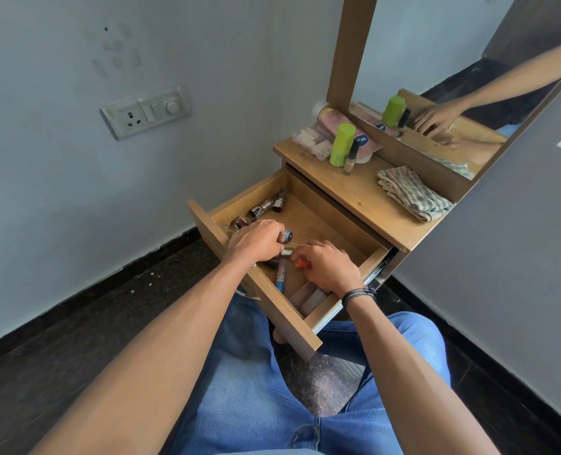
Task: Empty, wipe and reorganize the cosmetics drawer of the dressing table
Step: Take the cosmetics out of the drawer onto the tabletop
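The wooden drawer [335, 221] of the dressing table is pulled out over my lap. Both hands are inside it. My left hand [256, 239] is closed around a small blue-capped bottle [288, 236] near the drawer's front left. My right hand [330, 266] grips a small red and orange item [302, 263]. Between them lies a silver tube [287, 252] and a blue-tipped tube [280, 277]. Dark lipsticks [267, 205] lie at the drawer's far left corner, and pinkish tubes [308, 295] lie in its near right corner.
On the tabletop [364, 192] stand a green bottle [341, 144], a slim foundation bottle [351, 157], a pink tube, a clear pouch [312, 142] and a folded checked cloth [410, 193]. A mirror [469, 77] rises behind. A wall socket [146, 111] is on the left wall.
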